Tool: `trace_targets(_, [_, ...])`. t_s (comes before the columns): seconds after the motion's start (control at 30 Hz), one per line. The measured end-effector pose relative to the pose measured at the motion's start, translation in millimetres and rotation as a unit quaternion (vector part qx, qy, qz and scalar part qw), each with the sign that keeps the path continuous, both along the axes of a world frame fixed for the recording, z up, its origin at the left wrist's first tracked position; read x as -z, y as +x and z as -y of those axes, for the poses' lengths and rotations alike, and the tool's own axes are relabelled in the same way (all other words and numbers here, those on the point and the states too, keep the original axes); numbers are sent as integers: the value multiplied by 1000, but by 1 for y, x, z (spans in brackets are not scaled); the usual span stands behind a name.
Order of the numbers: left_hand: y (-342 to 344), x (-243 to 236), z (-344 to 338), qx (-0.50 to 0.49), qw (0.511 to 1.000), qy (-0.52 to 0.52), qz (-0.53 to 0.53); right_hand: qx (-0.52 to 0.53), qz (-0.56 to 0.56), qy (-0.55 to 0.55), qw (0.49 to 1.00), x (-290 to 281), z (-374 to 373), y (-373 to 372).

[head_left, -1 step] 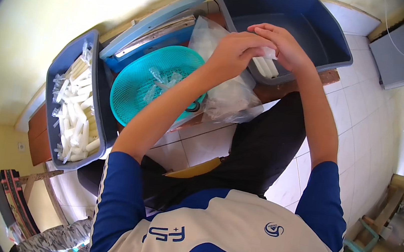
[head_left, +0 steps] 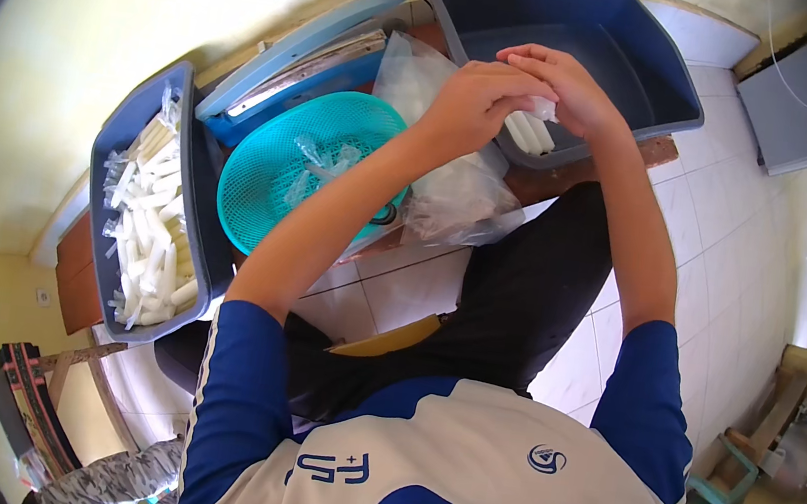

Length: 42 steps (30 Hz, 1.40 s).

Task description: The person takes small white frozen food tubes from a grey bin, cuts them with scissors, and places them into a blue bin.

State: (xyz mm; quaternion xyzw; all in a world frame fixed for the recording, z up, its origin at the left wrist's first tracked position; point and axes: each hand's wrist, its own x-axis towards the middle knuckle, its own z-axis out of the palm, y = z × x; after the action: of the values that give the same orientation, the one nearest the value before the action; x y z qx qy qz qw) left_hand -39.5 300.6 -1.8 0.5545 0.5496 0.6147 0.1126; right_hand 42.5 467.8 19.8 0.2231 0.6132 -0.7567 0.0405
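My left hand (head_left: 474, 102) and my right hand (head_left: 567, 87) meet over the near edge of the dark blue tub (head_left: 680, 115) on the right. Between them is a white plastic-wrapped stick (head_left: 544, 108), mostly hidden by the fingers; only an end of it shows. The left thumb and fingers are closed on it, and the right fingers curl round from above. Just below the hands, a few similar white sticks (head_left: 529, 134) lie side by side in the tub's near corner.
At the left, another tub (head_left: 211, 218) holds many white wrapped sticks (head_left: 153, 221). Between the tubs sit a turquoise mesh basket (head_left: 257, 174) with clear plastic scraps, a clear plastic bag (head_left: 466, 194), and a long blue sealer-like device (head_left: 297, 53) behind.
The white end between my hands has shifted slightly and shows a little differently. Both hands stay in nearly the same place.
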Motion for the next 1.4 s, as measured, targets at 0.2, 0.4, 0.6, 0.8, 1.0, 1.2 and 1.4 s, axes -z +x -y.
trace_targets(0.2, [6,23,-50,128,991,-18,-30,-47,104,68,991,16,-39,7])
trace_targets(0.4, [-5,58,-95,88,986,-114,-80,-59,167,317,932,65,-108,2])
trace_targets(0.6, [-9,77,-130,86,865,-468,-163,-86,231,303,920,109,-131,-5])
trace_targets(0.8, [-4,84,-134,126,779,-558,-256,-165,301,338,876,130,-131,-9])
trace_targets(1.0, [1,82,-131,123,762,-564,-293,-210,324,482,786,133,-130,-6])
trace_targets(1.2, [2,79,-134,143,751,-573,-296,-198,408,444,773,110,-115,-12])
trace_targets(1.4, [2,83,-140,160,743,-589,-276,-219,389,411,795,106,-112,-8])
